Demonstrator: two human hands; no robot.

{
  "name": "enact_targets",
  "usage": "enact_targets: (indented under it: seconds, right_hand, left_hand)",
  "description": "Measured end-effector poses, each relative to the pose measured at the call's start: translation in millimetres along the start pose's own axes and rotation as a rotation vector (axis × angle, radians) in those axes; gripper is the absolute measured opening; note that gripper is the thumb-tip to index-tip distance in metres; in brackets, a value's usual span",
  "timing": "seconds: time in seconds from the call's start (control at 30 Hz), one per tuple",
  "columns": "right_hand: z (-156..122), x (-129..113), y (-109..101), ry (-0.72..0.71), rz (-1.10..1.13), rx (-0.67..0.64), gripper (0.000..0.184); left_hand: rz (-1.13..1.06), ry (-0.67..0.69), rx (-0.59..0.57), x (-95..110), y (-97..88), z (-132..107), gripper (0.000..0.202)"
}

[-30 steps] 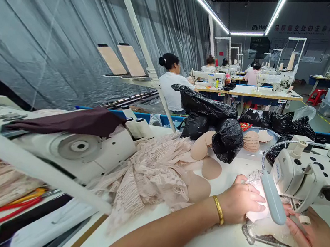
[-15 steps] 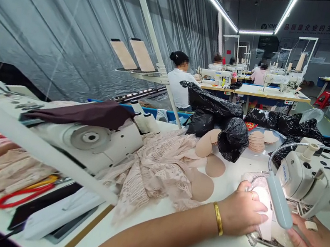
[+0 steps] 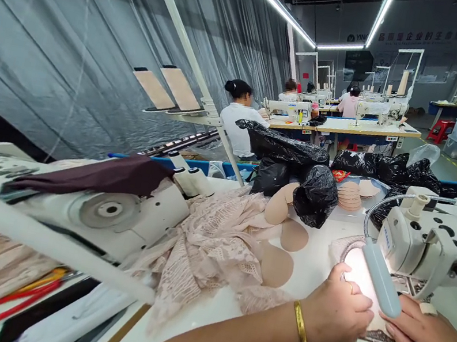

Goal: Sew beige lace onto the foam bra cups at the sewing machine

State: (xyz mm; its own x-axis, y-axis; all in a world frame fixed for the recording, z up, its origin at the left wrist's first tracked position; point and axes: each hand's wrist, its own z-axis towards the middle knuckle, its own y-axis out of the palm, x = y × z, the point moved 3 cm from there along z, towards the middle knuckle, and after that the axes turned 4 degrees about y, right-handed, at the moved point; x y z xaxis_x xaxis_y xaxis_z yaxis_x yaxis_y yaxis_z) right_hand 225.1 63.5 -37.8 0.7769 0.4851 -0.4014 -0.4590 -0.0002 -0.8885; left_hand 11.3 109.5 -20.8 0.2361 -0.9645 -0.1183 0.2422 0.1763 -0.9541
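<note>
My left hand (image 3: 342, 313), with a ring and a gold bangle, has its fingers curled on a pale pink fabric piece (image 3: 355, 265) with a darker lacy edge. That piece lies on the white table beside the sewing machine (image 3: 410, 236), brightly lit by a grey lamp (image 3: 381, 278) on a bendable neck. Lower right, my right hand (image 3: 423, 338) lies with fingers stretched out flat over the near edge of the fabric, below the lamp. The lamp and machine head hide the needle area.
Left of my hands lie beige lace (image 3: 217, 239) and rounded beige pads (image 3: 276, 265). Black plastic bags (image 3: 316, 194) and a pad stack (image 3: 350, 196) sit behind. Another machine (image 3: 116, 211), a thread stand (image 3: 180, 90) and red-handled scissors (image 3: 16, 302) are leftward. A person (image 3: 239, 120) sits beyond.
My view has shifted slightly. My left hand has curled in more and moved toward me with the fabric, which now shows more of its pale face. My right hand has moved slightly left.
</note>
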Motion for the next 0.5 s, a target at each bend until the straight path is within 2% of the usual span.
enact_targets:
  seconds: [0.33,0.43,0.5]
  right_hand:
    - [-3.1,23.9,23.1,0.148,-0.209,0.081,0.039]
    - [-2.2,28.1,23.7,0.153,-0.236,0.076,0.039]
    - [-1.0,26.6,20.2,0.146,-0.212,0.073,0.036]
  left_hand:
    - [-0.04,-0.054,-0.017,-20.6,4.4,13.9,0.019]
    - [-0.033,-0.087,-0.043,-24.8,8.2,17.3,0.013]
    - [-0.047,-0.117,-0.055,-27.9,2.7,17.4,0.014]
